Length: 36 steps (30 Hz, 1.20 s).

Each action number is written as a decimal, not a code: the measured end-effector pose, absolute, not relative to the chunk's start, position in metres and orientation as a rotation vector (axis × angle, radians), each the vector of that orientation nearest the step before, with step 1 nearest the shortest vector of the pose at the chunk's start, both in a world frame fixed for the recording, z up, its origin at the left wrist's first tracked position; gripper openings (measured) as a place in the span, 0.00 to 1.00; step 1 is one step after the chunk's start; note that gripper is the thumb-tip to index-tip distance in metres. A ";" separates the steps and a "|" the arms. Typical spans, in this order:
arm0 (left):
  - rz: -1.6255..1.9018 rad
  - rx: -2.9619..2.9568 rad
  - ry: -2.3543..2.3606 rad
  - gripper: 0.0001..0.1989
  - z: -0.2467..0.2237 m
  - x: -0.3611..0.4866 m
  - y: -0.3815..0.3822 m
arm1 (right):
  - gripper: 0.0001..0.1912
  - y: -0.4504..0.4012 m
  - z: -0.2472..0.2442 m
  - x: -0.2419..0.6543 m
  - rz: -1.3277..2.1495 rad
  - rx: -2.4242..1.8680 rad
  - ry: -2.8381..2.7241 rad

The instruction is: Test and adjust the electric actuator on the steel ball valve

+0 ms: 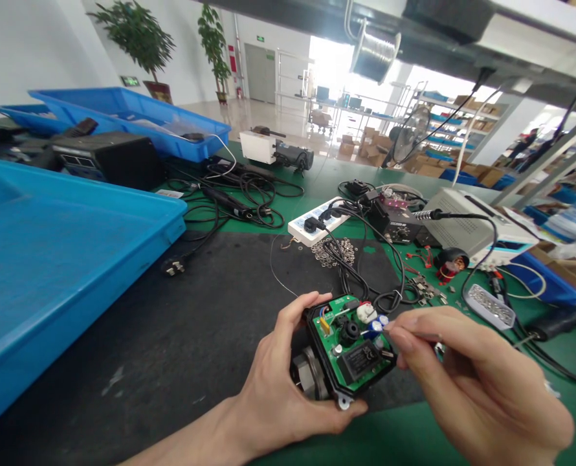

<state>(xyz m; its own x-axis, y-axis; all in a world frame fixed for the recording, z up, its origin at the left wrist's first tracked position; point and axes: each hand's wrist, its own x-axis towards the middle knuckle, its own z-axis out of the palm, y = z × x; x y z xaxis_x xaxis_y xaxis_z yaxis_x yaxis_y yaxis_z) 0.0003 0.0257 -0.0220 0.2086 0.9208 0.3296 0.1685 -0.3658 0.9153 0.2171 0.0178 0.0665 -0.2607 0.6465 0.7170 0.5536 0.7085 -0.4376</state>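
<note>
My left hand (288,382) grips a black square housing (312,330) from its left side, thumb below and fingers behind. A green circuit board (342,375) fills the housing's open face, with blue capacitors (375,327), a black coil (350,332) and a black module (360,361) on it. Under the housing a metal hex fitting (308,377) shows beside my palm. My right hand (472,382) is closed in a pinch at the board's right edge, close to the capacitors. A thin grey metal piece (430,336) shows between its fingers; most of it is hidden.
A large blue tray (74,194) stands at left on the black mat (171,356). Behind my hands lie a white power strip (317,223), cables and many small metal nuts (334,254). To the right are a soldering station (397,223), a parts dish (489,307) and a screwdriver (560,323).
</note>
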 end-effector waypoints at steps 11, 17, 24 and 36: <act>1.236 1.732 1.039 0.61 -0.023 0.000 0.027 | 0.11 0.016 0.069 0.225 0.037 -0.914 -2.056; 1.231 1.733 1.048 0.61 -0.023 0.000 0.026 | 0.03 0.008 0.078 0.233 -0.234 -0.885 -2.226; 1.243 1.736 1.050 0.61 -0.023 0.002 0.027 | 0.03 0.003 0.075 0.236 -0.346 -0.900 -2.273; 1.250 1.728 1.018 0.59 -0.019 0.003 0.028 | 0.04 -0.002 0.077 0.235 -0.353 -0.925 -2.214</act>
<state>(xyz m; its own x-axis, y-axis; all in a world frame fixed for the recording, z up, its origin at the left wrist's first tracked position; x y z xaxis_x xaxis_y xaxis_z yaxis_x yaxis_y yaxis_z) 0.0027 0.0280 -0.0193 0.2031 0.9107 0.3596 0.1680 -0.3942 0.9035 0.2347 -0.0025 0.0773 -0.4989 0.5149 0.6971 0.7063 0.7077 -0.0172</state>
